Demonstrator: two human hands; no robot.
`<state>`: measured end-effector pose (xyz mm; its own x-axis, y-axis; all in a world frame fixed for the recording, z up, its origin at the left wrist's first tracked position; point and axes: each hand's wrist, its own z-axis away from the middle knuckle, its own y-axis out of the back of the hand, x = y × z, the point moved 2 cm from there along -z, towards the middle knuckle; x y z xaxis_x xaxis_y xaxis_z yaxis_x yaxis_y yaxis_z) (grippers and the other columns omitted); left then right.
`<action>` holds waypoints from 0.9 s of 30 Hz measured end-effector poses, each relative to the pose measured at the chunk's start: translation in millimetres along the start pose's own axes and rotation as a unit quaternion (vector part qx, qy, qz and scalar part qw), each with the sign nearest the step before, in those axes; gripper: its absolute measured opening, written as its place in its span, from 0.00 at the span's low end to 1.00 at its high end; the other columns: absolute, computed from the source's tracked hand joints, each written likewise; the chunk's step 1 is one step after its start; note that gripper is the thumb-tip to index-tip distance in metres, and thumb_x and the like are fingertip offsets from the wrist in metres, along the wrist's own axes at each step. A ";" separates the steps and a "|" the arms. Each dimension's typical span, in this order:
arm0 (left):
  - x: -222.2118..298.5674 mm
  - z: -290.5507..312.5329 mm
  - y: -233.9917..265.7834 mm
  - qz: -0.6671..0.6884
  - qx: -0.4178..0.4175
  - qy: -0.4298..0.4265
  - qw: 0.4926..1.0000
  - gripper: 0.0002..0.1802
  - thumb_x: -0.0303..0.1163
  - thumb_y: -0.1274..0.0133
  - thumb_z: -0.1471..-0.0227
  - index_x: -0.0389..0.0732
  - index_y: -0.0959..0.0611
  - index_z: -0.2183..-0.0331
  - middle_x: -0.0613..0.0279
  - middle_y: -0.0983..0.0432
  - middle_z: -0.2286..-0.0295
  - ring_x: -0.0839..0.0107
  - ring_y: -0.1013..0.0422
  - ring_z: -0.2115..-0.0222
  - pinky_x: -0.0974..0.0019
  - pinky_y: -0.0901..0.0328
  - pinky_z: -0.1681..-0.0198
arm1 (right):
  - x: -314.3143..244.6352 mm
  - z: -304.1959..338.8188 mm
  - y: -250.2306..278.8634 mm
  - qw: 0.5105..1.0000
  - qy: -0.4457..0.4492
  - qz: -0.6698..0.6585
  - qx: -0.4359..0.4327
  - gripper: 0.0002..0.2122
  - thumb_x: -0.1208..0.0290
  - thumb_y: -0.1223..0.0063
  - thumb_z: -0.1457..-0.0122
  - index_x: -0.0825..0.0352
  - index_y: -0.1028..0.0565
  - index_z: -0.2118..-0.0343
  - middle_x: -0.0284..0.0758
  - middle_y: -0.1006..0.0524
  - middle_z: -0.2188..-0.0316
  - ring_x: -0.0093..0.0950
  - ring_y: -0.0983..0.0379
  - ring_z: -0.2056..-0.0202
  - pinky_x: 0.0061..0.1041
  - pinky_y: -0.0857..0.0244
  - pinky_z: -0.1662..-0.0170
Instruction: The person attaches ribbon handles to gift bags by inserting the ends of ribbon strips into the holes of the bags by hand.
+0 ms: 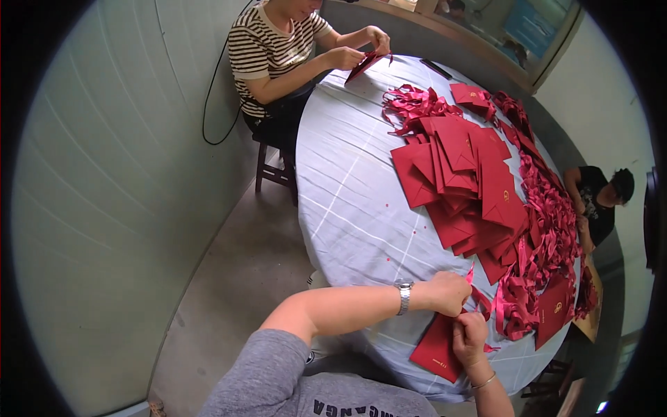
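A flat red paper bag (pixel 436 351) lies near the table's front edge, tilted, directly below my hands. My left hand (pixel 448 292), with a silver watch at the wrist, is closed on a red ribbon (pixel 479 299); a pink ribbon end sticks up beyond its fingers. My right hand (pixel 471 336), a bracelet on its wrist, has curled fingers closed at the bag's upper right edge, nearly touching the left. Its fingertips are partly hidden, and a bit of ribbon shows beside it.
Beyond my hands rises a heap of red paper bags (pixel 455 163). Loose ribbons (pixel 545 215) lie piled on its right. Across the round cloth-covered table (pixel 347 201), a person in a striped shirt (pixel 258 45) handles another red bag. Another person (pixel 596 201) is at the far right.
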<state>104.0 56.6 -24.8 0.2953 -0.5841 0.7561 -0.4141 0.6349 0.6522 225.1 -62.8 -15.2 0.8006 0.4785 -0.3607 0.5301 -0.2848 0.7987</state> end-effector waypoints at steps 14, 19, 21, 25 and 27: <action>-4.5 6.4 -12.2 0.018 0.098 -0.036 0.994 0.06 0.31 0.44 0.65 0.43 0.16 0.78 0.52 0.21 0.74 0.53 0.24 0.68 0.54 0.31 0.66 | -8.4 -2.2 2.8 1.000 0.014 0.016 0.004 0.07 0.80 0.44 0.54 0.66 0.27 0.71 0.38 0.25 0.75 0.39 0.29 0.74 0.34 0.37 0.70; -1.4 8.9 -7.8 0.000 0.100 -0.027 0.995 0.08 0.28 0.47 0.65 0.43 0.17 0.76 0.54 0.22 0.72 0.53 0.26 0.67 0.54 0.32 0.64 | -3.3 -2.0 0.8 1.000 0.023 -0.001 0.020 0.07 0.79 0.43 0.54 0.65 0.26 0.70 0.38 0.25 0.75 0.40 0.28 0.73 0.35 0.36 0.69; -3.4 9.1 -7.6 -0.010 0.097 -0.015 0.995 0.07 0.30 0.46 0.65 0.44 0.17 0.76 0.55 0.21 0.72 0.54 0.25 0.67 0.54 0.32 0.65 | -1.3 -1.2 -3.8 0.999 0.025 -0.014 0.028 0.07 0.78 0.43 0.54 0.65 0.26 0.70 0.38 0.25 0.75 0.40 0.27 0.72 0.35 0.36 0.69; -1.6 12.5 -4.8 -0.028 0.084 -0.019 0.996 0.07 0.33 0.45 0.63 0.46 0.17 0.77 0.57 0.21 0.72 0.56 0.25 0.67 0.56 0.32 0.65 | -1.8 2.4 -5.7 0.999 0.025 -0.016 0.046 0.06 0.77 0.44 0.52 0.65 0.26 0.69 0.39 0.24 0.73 0.39 0.26 0.70 0.35 0.35 0.68; -0.9 14.2 -5.8 -0.037 0.099 -0.034 0.994 0.07 0.34 0.46 0.63 0.45 0.17 0.76 0.57 0.22 0.73 0.56 0.25 0.67 0.56 0.32 0.65 | -0.6 3.4 -5.3 0.998 0.032 -0.014 0.046 0.06 0.76 0.44 0.52 0.65 0.25 0.69 0.38 0.24 0.73 0.39 0.26 0.70 0.35 0.35 0.67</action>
<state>93.9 46.3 -30.0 0.2760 -0.6622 0.6966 -0.5572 0.4803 0.6774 222.7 -64.4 -20.9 0.7673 0.5379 -0.3491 0.5777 -0.3435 0.7405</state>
